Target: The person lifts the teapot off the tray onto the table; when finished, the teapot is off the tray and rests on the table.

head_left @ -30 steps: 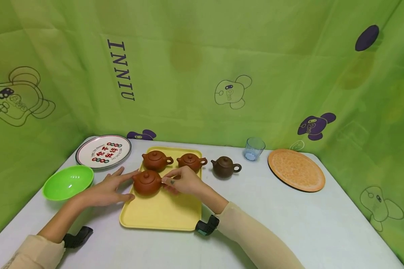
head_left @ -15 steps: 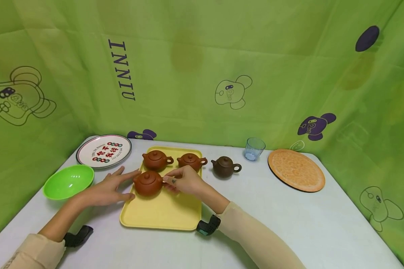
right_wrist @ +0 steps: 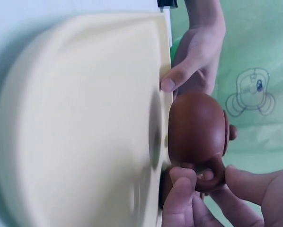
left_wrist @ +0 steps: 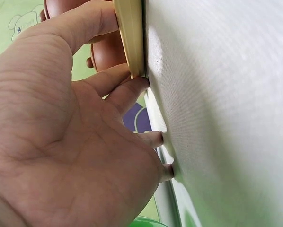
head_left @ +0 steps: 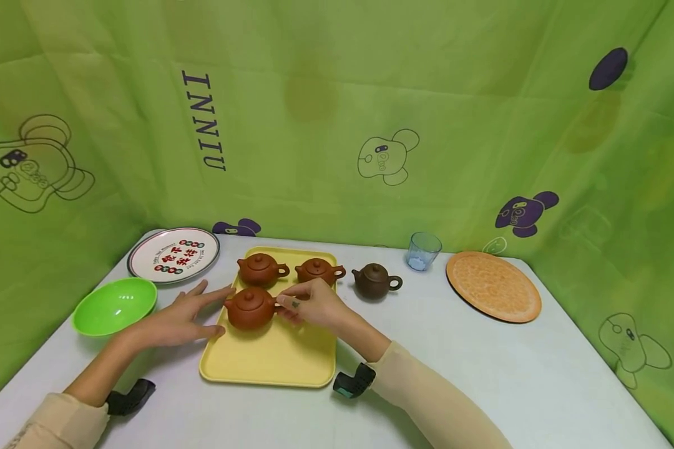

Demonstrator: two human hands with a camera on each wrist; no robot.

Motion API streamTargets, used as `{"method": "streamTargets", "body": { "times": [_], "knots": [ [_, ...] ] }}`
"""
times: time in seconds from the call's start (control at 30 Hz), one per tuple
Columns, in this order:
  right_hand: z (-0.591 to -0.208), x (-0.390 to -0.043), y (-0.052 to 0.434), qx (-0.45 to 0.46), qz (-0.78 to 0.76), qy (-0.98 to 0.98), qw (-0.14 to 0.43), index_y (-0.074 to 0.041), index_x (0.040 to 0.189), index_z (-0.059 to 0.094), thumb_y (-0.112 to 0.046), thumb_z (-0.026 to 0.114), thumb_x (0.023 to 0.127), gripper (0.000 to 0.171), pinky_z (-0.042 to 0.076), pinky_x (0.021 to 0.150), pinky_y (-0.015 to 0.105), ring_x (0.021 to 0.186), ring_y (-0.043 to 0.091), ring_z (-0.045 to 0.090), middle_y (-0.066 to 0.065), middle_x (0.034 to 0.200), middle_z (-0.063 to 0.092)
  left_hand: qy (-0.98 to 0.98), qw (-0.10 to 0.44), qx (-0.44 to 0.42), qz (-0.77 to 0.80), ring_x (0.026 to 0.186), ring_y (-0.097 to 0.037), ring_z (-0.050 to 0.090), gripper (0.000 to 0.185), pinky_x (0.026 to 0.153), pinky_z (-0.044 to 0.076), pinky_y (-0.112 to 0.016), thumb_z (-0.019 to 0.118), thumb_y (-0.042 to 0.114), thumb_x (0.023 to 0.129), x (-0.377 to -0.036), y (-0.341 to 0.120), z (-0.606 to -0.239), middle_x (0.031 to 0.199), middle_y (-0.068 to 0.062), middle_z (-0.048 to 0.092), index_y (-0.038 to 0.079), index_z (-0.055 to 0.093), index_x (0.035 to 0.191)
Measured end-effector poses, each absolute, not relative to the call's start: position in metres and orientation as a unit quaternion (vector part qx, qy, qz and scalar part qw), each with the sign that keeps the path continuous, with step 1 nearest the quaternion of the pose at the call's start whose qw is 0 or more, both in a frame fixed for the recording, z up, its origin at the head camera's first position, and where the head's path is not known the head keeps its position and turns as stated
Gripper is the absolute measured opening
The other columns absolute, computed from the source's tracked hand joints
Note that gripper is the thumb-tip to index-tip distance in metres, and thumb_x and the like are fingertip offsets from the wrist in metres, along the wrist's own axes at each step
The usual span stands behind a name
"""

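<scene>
The near teapot [head_left: 250, 308] sits upright on the left part of the yellow tray [head_left: 269, 358], its spout-to-handle axis running left to right, handle pointing right. The right hand [head_left: 313, 304] pinches that handle with curled fingers. The left hand [head_left: 181, 317] lies open, fingers straight, against the tray's left rim, thumb on the rim.

Lighting: bright, even, diffuse; soft short shadows on the bench [head_left: 483, 374]. Head view sharp, slight wide-angle bending at edges. Right-wrist view: tray [right_wrist: 75, 118] edge motion-blurred.
</scene>
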State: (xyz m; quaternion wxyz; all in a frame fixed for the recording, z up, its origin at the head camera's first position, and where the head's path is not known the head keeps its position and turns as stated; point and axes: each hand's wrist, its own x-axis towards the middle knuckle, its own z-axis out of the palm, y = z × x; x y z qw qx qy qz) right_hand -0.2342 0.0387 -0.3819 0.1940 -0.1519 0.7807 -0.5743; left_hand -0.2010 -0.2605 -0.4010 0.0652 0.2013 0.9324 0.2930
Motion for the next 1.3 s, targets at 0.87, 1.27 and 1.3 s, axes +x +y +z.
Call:
{"method": "streamTargets", "body": {
  "times": [0.87,1.27,1.3],
  "knots": [
    [-0.379,-0.214,0.097,-0.16,-0.596,0.774,0.142,0.001,0.119,0.079,-0.019,0.067,0.105,0.027,0.068,0.081,0.036,0.08,0.012,0.073,0.026,0.104,0.08,0.93,0.058,0.208,0.296,0.152,-0.072,0.011,0.081,0.111,0.003,-0.093,0.082,0.035,0.089,-0.201,-0.261,-0.403,0.164,-0.03,0.042,0.005,0.049,0.157],
    [-0.382,-0.209,0.123,-0.152,-0.589,0.785,0.12,0.003,0.121,0.077,-0.017,0.065,0.106,0.028,0.068,0.077,0.036,0.084,0.018,0.076,0.025,0.104,0.08,0.931,0.065,0.198,0.299,0.154,-0.07,0.008,0.081,0.114,0.001,-0.091,0.081,0.035,0.089,-0.2,-0.261,-0.406,0.166,-0.028,0.041,0.007,0.048,0.158],
    [-0.382,-0.209,0.125,-0.154,-0.589,0.784,0.118,0.004,0.122,0.076,-0.017,0.065,0.106,0.028,0.068,0.077,0.035,0.084,0.017,0.075,0.025,0.104,0.08,0.931,0.066,0.199,0.298,0.153,-0.07,0.008,0.081,0.114,0.001,-0.092,0.081,0.035,0.089,-0.2,-0.261,-0.406,0.166,-0.029,0.041,0.007,0.049,0.158]
  ]
}}
